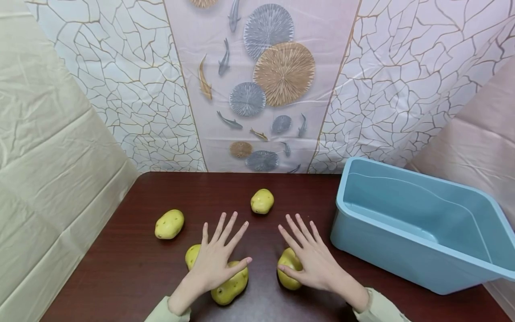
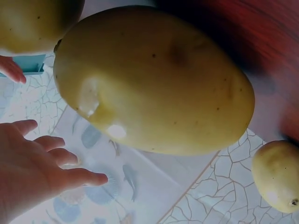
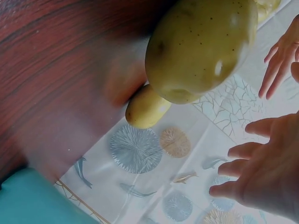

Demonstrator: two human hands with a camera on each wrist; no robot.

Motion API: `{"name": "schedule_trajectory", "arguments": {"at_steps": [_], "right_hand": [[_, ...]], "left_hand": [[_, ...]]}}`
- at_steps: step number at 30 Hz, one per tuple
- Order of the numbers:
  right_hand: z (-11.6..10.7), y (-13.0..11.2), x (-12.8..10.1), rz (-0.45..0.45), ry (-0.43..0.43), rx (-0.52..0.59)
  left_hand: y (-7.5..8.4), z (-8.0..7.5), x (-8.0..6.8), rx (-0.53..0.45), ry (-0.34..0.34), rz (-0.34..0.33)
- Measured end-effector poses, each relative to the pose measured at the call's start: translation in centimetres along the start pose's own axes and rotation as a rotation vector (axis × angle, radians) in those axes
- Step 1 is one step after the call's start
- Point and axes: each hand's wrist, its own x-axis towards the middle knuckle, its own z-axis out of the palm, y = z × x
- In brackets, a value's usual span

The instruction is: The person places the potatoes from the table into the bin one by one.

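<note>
My left hand [image 1: 216,259], fingers spread and straight, hovers over two potatoes; one potato [image 1: 230,286] shows below the thumb, and another potato [image 1: 192,256] is partly hidden by the hand. In the left wrist view a large potato [image 2: 154,84] appears close beside the left hand [image 2: 37,163], apart from it. My right hand [image 1: 315,264] is likewise spread above a potato [image 1: 289,269], covering part of it. The right wrist view shows that potato [image 3: 201,51] apart from the right hand's fingers [image 3: 243,170]. Neither hand holds anything.
A blue plastic bin [image 1: 402,232] stands at the right of the dark wooden table [image 1: 132,277]. One potato [image 1: 262,201] lies at the back middle, another potato [image 1: 169,224] at the left. A patterned cloth [image 1: 257,89] hangs behind the table.
</note>
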Motion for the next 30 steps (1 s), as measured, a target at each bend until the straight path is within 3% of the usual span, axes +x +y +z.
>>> {"name": "schedule_trajectory", "arguments": {"at_steps": [14,23,30], "right_hand": [[-1.0,0.0,-0.4,-0.027,0.048,0.015],[-3.1,0.4,-1.2,-0.053,0.081,0.054],[-4.4,0.9,-2.0,-0.055,0.131,0.094]], "left_hand": [[0.3,-0.5,-0.2,-0.038,-0.002,0.001],[0.3,-0.8,-0.7,-0.083,-0.017,0.003],[0.3,-0.9,-1.1,-0.101,0.008,0.005]]}}
